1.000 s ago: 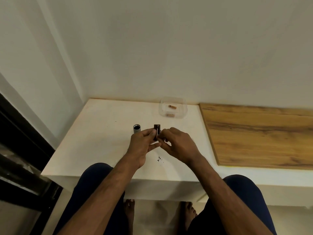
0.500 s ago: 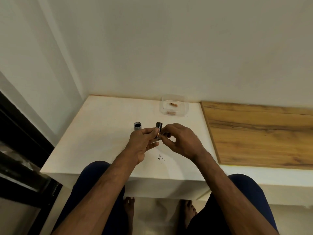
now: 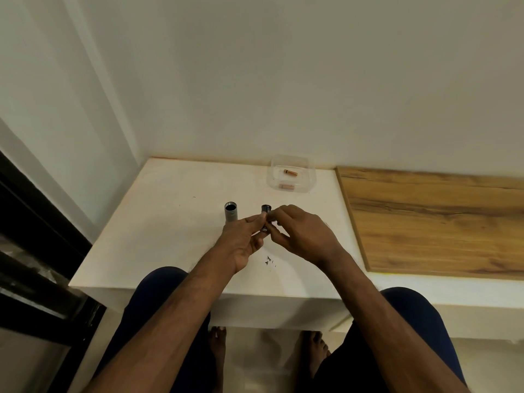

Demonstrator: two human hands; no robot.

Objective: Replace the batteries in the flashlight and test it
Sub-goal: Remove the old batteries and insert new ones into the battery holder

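At the far left a dark frame (image 3: 34, 251) runs down beside the white counter (image 3: 158, 236) I sit at, my knees in dark blue under its near edge. On the counter, left of my hands, the grey flashlight body (image 3: 231, 213) stands upright with its open, dark mouth facing up; its base is just beyond my left hand's knuckles, close to them, though I cannot tell if they touch. My left hand (image 3: 243, 242) is raised over the middle of the counter, palm turned toward the right, fingers closed narrowly on the lower part of a small black cylindrical flashlight piece (image 3: 266, 215), which pokes up from between my two hands with its round top showing. My right hand (image 3: 300, 232) meets it from the right, fingertips pinched onto the same piece, so both hands hold it and their fingers nearly touch each other. What exactly the fingertips are working on is hidden between them. Near me, just below the hands, small dark specks (image 3: 268, 260) lie on the counter. Farther off and a little to the right, by the wall, a clear plastic container (image 3: 292, 175) holds two copper-coloured batteries (image 3: 289, 173), well apart from both hands. To the right of that a wood-grain board (image 3: 431, 219) covers the counter.
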